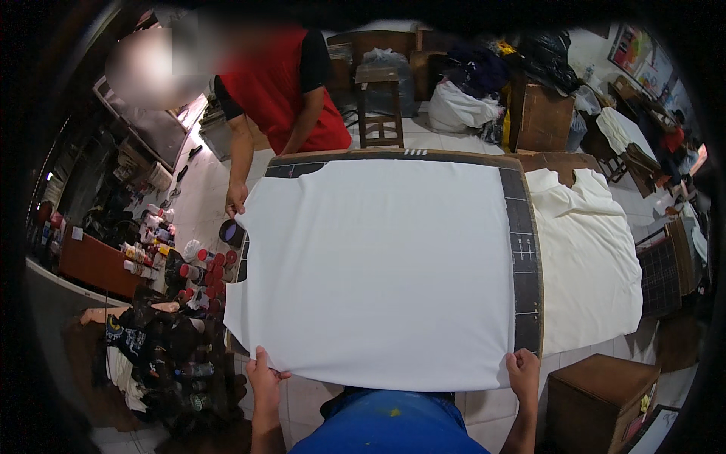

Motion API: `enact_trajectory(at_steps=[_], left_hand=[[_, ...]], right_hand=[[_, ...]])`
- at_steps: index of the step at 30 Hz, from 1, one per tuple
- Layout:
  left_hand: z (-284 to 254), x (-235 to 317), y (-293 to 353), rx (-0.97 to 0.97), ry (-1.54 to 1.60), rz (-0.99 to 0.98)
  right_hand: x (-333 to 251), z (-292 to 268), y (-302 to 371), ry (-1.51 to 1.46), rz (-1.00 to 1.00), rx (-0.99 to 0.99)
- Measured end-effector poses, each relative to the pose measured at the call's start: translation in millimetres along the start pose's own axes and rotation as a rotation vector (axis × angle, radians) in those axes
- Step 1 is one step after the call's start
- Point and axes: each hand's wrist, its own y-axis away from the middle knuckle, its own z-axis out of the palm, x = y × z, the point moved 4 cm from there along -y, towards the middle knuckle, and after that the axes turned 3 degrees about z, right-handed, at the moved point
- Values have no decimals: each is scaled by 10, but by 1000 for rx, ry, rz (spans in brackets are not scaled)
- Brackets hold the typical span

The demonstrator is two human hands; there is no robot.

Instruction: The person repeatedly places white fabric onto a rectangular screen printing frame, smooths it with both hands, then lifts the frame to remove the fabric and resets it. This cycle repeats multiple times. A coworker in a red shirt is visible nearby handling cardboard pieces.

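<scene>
Place: a cloth workshop
Board [523, 242]: cut white cloth [378, 257] spread over it
Floor [200, 193]: red-lidded jars [219, 259] and bottles [138, 268], crowded
Back: stuffed bags [460, 108], wooden box [541, 117]

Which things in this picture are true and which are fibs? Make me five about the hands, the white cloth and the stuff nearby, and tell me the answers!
1. The left hand touches the near edge of the white cloth. True.
2. The right hand is holding scissors. False: it is closed at the cloth's near right corner.
3. The other person's hand is at the cloth's left side. True.
4. The cream cloth lies to the left of the white cloth. False: it lies to the right.
5. The other person's vest-like top is green. False: it is red, with black sleeves.
</scene>
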Motion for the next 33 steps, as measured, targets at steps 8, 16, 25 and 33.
enact_trajectory(at_steps=[8, 16, 25, 33], left_hand=[[23, -11, 52, 1, 12, -1], [28, -75, 49, 36, 30, 0], [22, -114, 13, 115, -24, -18], [18, -9, 89, -71, -144, -41]], right_hand=[[-9, -27, -11, -35, -13, -27], [61, 20, -21, -53, -26, -10], [36, 22, 8, -82, -55, 17], [128, -45, 274, -162, 62, -123]])
